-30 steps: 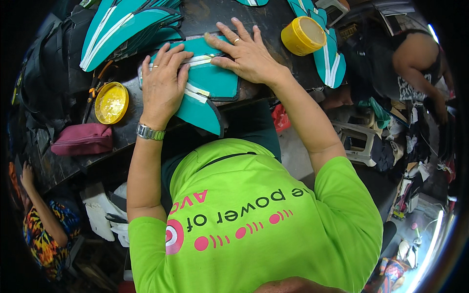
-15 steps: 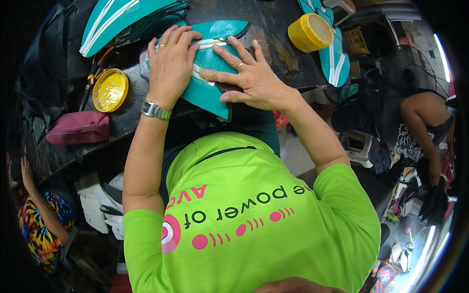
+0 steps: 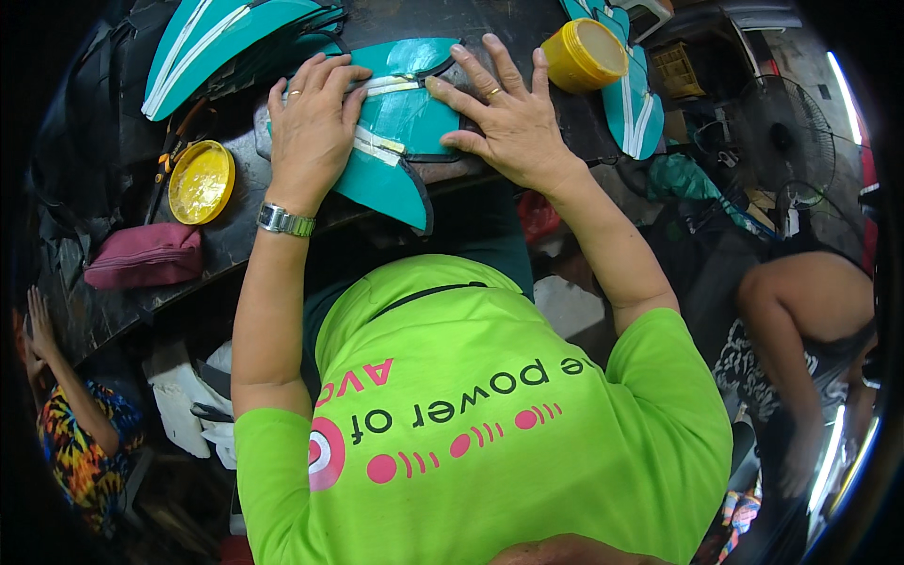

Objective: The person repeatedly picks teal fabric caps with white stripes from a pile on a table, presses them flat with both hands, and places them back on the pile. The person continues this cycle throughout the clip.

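Observation:
A teal fabric panel (image 3: 395,118) with dark edging, pale strips and a shiny patch near its far edge lies at the near edge of the dark workbench. It is curved, and its lower tip hangs over the bench edge. My left hand (image 3: 313,122), wearing a ring and a wristwatch, lies on the panel's left part with fingers slightly bent, holding nothing. My right hand (image 3: 518,122) is spread at the panel's right side. Its index fingertip is at the end of the upper strip, its thumb near the right edge. My left hand hides the panel's left end.
Stacked teal panels (image 3: 221,42) lie at far left, more teal panels (image 3: 631,113) at right beside a yellow tub (image 3: 586,56). Left of my hands are a yellow lid (image 3: 201,184), scissors (image 3: 171,151) and a maroon pouch (image 3: 146,256). Other people sit at both sides.
My right hand has moved off the panel's lower strip toward its right edge, fingers more spread, uncovering the strip. My left hand stays on the panel. The whole view has shifted slightly.

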